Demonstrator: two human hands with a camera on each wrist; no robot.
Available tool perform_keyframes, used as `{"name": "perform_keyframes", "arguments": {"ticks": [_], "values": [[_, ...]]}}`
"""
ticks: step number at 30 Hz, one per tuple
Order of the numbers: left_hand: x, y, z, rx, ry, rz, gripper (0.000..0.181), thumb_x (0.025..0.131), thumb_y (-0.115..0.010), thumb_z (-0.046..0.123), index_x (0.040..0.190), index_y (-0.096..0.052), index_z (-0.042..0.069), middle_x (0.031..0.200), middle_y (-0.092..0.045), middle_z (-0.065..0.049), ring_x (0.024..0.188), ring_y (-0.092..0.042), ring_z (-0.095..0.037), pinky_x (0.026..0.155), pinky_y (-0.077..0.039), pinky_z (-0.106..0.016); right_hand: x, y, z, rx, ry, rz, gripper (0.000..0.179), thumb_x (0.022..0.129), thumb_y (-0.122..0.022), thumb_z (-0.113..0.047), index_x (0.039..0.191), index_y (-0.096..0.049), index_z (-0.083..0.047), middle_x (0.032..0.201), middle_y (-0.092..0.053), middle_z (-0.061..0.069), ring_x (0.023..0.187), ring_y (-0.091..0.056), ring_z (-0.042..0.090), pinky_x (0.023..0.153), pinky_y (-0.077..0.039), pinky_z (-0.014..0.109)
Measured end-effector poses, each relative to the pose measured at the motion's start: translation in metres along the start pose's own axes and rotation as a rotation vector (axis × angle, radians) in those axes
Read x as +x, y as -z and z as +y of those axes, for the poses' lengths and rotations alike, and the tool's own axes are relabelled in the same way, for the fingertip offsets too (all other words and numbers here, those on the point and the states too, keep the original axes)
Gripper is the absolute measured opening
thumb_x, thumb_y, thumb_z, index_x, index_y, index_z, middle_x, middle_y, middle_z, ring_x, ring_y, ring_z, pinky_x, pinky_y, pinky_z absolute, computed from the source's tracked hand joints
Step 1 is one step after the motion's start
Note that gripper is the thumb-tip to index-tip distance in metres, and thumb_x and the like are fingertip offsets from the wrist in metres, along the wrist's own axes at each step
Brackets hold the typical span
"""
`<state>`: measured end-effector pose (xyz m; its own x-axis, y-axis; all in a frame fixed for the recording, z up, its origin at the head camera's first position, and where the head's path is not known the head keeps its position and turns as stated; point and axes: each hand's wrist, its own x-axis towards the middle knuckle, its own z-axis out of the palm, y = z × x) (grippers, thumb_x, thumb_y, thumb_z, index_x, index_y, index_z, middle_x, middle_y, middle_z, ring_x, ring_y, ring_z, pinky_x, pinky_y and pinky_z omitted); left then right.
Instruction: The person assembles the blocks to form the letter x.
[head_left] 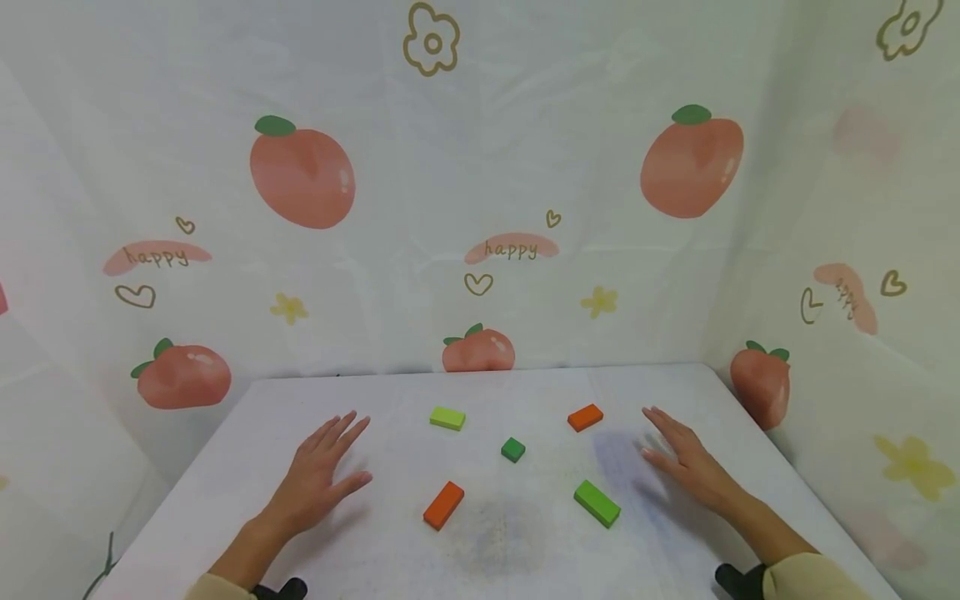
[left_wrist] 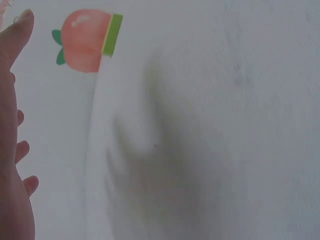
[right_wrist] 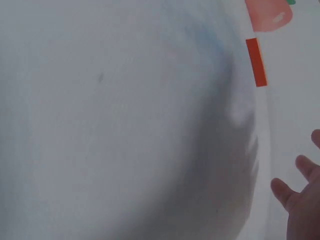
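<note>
My left hand (head_left: 318, 479) is held over the left side of the table, fingers spread and holding nothing. On the right, my right hand (head_left: 693, 462) hovers with straight fingers, also holding nothing. Several blocks lie between the hands. A yellow-green block (head_left: 447, 418) is at the back left, and an orange block (head_left: 585, 417) at the back right, nearest the right fingertips. In the middle sits a small dark green block (head_left: 513, 450). Closer to me are another orange block (head_left: 444, 505) on the left and a bright green block (head_left: 597, 503) on the right.
The white table (head_left: 375, 567) has faint bluish smudges. A white curtain (head_left: 480, 150) printed with fruit, hearts and flowers rises behind the table and along its sides. Dark wrist straps (head_left: 738, 581) show at the sleeves. A thin dark cord (head_left: 109, 560) hangs near the left table edge.
</note>
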<state>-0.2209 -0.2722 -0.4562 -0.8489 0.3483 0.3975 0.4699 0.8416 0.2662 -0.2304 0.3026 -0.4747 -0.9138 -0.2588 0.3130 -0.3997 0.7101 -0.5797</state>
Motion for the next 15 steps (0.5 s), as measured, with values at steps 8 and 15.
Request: {"name": "perform_keyframes", "arguments": {"ticks": [8, 15], "values": [[0.008, -0.003, 0.014, -0.172, 0.038, 0.008, 0.071, 0.09, -0.069, 0.033, 0.151, -0.035, 0.019, 0.153, -0.034, -0.011, 0.137, -0.031, -0.036, 0.102, -0.027, -0.066, 0.006, -0.008, -0.015, 0.07, -0.036, -0.016, 0.064, 0.097, -0.061, -0.025, 0.15, -0.031, -0.006, 0.15, -0.033, 0.023, 0.13, -0.037, 0.046, 0.092, -0.042, 0.063], [0.018, -0.004, 0.028, -0.326, 0.072, 0.021, 0.061, 0.095, -0.063, 0.037, 0.148, -0.041, 0.017, 0.15, -0.04, -0.008, 0.135, -0.038, -0.034, 0.101, -0.034, -0.062, 0.012, -0.007, -0.035, 0.108, -0.041, 0.018, 0.061, 0.097, -0.061, -0.02, 0.149, -0.034, -0.006, 0.145, -0.042, 0.022, 0.119, -0.053, 0.039, 0.086, -0.05, 0.049]]}}
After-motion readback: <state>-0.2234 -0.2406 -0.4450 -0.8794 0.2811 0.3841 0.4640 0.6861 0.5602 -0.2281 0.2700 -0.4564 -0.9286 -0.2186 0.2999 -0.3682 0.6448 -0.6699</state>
